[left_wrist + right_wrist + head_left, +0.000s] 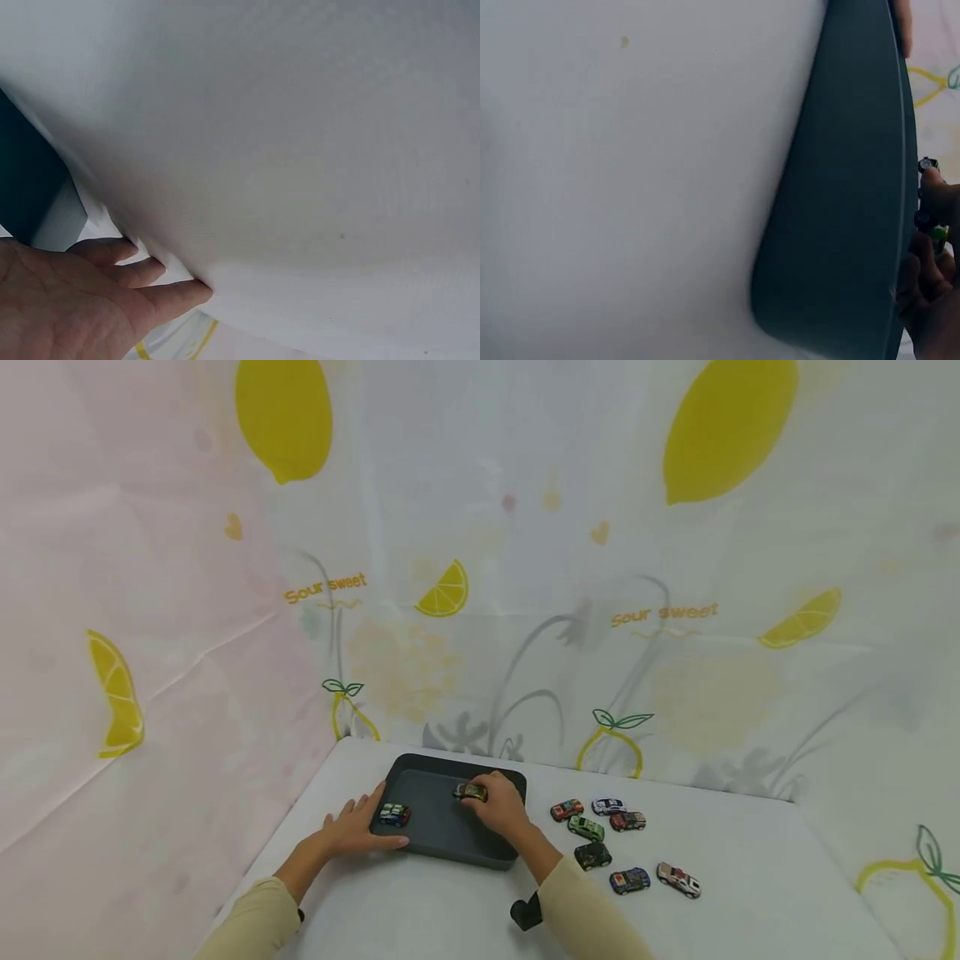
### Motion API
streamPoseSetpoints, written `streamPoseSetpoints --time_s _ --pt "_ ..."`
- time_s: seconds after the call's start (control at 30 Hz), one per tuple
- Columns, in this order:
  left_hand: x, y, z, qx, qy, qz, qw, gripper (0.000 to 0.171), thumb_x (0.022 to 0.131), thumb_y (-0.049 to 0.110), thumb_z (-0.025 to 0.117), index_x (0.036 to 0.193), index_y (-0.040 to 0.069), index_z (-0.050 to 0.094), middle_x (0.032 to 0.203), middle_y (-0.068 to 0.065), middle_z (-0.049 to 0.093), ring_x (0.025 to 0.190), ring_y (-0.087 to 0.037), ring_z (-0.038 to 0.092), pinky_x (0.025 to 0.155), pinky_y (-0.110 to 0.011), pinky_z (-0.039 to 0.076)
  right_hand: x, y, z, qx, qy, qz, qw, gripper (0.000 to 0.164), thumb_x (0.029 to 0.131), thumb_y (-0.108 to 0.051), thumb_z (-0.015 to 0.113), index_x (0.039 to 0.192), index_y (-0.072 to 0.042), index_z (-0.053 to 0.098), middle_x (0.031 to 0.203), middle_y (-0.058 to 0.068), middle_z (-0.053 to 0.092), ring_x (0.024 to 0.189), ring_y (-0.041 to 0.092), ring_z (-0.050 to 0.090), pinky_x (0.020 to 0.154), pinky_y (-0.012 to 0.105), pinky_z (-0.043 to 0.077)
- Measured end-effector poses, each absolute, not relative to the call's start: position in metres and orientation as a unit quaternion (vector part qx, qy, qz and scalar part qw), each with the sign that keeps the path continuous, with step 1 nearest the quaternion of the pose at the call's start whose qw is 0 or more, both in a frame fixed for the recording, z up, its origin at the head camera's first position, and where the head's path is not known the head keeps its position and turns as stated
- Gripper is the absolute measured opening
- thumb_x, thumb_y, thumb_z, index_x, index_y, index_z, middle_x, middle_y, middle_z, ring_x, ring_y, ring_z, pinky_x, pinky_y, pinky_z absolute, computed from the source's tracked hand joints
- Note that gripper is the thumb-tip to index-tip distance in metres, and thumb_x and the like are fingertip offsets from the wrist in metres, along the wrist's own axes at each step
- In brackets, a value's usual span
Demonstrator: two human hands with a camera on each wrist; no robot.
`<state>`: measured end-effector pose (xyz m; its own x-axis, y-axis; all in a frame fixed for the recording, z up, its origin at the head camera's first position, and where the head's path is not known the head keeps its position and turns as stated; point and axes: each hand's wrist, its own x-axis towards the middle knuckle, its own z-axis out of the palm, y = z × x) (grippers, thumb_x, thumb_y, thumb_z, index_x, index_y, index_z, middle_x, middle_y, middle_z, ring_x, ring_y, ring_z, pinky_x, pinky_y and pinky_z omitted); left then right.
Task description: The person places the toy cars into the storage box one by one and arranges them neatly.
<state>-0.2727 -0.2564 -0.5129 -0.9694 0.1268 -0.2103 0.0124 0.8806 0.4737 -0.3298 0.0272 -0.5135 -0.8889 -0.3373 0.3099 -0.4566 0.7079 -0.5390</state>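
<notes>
A dark grey rectangular tray (pixel 427 845) lies on the table, and a toy car (pixel 394 814) with white, blue and red markings sits at its left end. My right hand (pixel 501 806) pinches a dark toy car (pixel 470 792) between thumb and fingers over the right half of the tray. In the right wrist view that car (pixel 928 217) shows beyond the tray's wall (pixel 840 195), with a bit of green on it. At the tray's left edge rests my left hand (pixel 351 828), fingers straight and spread, thumb along the front rim. The left wrist view shows its fingers (pixel 176 296) extended over the white surface.
Several toy cars lie on the white table (pixel 735 852) right of the tray, among them a green one (pixel 586 827), a black one (pixel 592 856), a blue one (pixel 629 881) and a white-and-red one (pixel 678 880). A lemon-print curtain (pixel 525 677) rises behind.
</notes>
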Motion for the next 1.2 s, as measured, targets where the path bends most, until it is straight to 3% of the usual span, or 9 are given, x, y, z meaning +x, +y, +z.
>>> streamPoseSetpoints --time_s 0.37,0.87,1.2 --pt "-0.272 -0.257 -0.511 0.035 0.963 0.235 0.127 0.122 0.073 0.075 0.068 0.16 0.011 0.01 0.156 -0.034 0.026 0.143 -0.058 0.02 0.104 -0.081 0.012 -0.329 0.005 -0.524 0.221 -0.919 0.319 0.067 0.03 0.085 -0.029 0.078 0.107 -0.009 0.074 0.097 0.005 0.068 0.087 0.019 0.065 0.075 0.033 0.053" --pt "-0.276 -0.254 -0.514 0.03 0.968 0.227 0.107 0.121 0.072 0.076 0.068 0.16 0.014 0.012 0.155 -0.032 0.03 0.142 -0.058 0.024 0.105 -0.08 0.015 -0.332 -0.028 -0.533 0.194 -0.911 0.361 0.051 0.028 0.087 -0.024 0.077 0.111 -0.009 0.073 0.102 0.01 0.068 0.093 0.027 0.065 0.08 0.042 0.053" --pt "-0.275 -0.257 -0.515 0.024 0.966 0.228 0.117 0.121 0.072 0.077 0.067 0.16 0.014 0.012 0.155 -0.033 0.029 0.142 -0.058 0.023 0.105 -0.08 0.015 -0.338 -0.051 -0.538 0.147 -0.9 0.408 0.048 0.026 0.085 -0.023 0.079 0.104 -0.007 0.072 0.102 0.008 0.07 0.093 0.025 0.065 0.079 0.038 0.052"
